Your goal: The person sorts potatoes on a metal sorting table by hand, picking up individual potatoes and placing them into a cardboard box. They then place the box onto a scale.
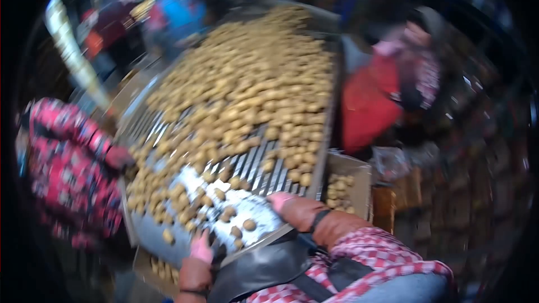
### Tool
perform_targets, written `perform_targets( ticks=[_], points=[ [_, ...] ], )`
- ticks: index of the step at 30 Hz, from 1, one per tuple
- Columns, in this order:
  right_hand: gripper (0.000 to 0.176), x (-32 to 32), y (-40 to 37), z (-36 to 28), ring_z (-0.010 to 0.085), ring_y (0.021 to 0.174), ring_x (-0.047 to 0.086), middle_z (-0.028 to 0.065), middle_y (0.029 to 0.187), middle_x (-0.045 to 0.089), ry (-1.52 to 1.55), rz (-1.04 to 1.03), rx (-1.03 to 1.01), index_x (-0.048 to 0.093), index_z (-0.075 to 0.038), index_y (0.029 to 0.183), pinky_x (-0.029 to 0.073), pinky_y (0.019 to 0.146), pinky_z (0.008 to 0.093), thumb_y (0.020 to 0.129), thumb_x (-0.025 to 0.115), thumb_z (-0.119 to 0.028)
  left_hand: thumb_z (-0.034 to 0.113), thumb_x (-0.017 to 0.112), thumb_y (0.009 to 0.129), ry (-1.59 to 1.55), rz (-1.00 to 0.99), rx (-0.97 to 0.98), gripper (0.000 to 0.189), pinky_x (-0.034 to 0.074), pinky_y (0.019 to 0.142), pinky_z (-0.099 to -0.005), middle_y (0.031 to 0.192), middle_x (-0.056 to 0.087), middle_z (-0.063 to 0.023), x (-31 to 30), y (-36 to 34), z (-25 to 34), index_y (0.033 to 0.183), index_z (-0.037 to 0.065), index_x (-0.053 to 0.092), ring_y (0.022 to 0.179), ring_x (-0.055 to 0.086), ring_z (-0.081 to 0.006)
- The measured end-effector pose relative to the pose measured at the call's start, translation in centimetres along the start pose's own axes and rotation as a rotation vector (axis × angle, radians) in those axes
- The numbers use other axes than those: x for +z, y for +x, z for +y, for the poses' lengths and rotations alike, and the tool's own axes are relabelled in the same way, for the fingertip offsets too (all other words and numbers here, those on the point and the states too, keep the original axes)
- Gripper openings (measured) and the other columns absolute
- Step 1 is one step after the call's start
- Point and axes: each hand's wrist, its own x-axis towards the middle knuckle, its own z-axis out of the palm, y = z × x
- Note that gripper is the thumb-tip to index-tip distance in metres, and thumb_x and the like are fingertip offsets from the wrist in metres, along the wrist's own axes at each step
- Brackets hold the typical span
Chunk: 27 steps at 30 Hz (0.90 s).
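Many round, yellow-brown potatoes [241,90] cover a large slatted metal table [255,163], with a smooth metal tray [252,207] at its near end. Over the near edge of that tray, my left hand [202,246] is beside a few potatoes; its fingers are blurred, and what they hold, if anything, cannot be made out. My right hand [279,201] rests at the tray's right side, below the slats, its fingers partly hidden and smeared. Loose potatoes lie on the tray between the two hands.
A cardboard box [364,182] of potatoes stands at the right, another box [147,269] below the tray. A person in a pink patterned jacket [73,168] reaches in from the left. A person in a red apron [368,101] stands at the right. More people are behind.
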Motion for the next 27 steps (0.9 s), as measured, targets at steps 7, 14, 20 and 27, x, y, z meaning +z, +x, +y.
perform_targets(
  ticks=[7,14,20,27],
  points=[
    [0.038,3.5,0.6,1.0,0.0323,0.119,0.055,0.0114,0.127,0.057,0.002,0.146,-0.055,0.062,-0.019,0.124,0.045,0.101,0.0417,0.087,0.054,-0.017,0.037,0.074,0.077,0.238,-0.018,0.304,0.068,0.032,0.11,-0.0495,0.146,0.038,-0.0181,-0.8,3.6,3.1,0.136,0.013,0.05,0.135,0.032,-0.0422],
    [0.034,5.9,0.8,2.8,0.0335,0.109,0.06,0.0166,0.111,0.064,0.051,0.24,-0.143,0.066,-0.013,0.117,0.047,0.096,0.0411,0.087,0.057,-0.027,0.029,0.069,0.086,-0.324,-0.267,0.107,0.045,0.05,0.088,-0.0358,0.108,0.068,-0.0141,-6.9,5.5,6.5,0.126,0.012,0.059,0.1,0.065,-0.024],
    [0.033,-0.6,2.4,2.1,0.0264,0.098,0.064,0.0143,0.107,0.068,0.158,0.348,-0.158,0.069,-0.01,0.113,0.05,0.088,0.0349,0.086,0.064,-0.028,0.049,0.058,0.088,0.324,-0.305,0.259,0.06,0.028,0.111,-0.0525,0.15,0.039,-0.0092,0.2,4.3,-3.4,0.141,0.024,0.045,0.14,0.032,-0.0332],
    [0.054,-11.6,13.0,4.8,0.0335,0.109,0.058,0.0205,0.125,0.057,0.984,0.876,0.095,0.057,-0.014,0.131,0.048,0.094,0.0434,0.082,0.07,-0.035,0.03,0.059,0.092,-0.17,-0.266,0.219,0.05,0.039,0.107,-0.04,0.141,0.05,-0.0133,-3.0,1.2,-1.6,0.14,0.019,0.048,0.13,0.047,-0.033]
  ],
)
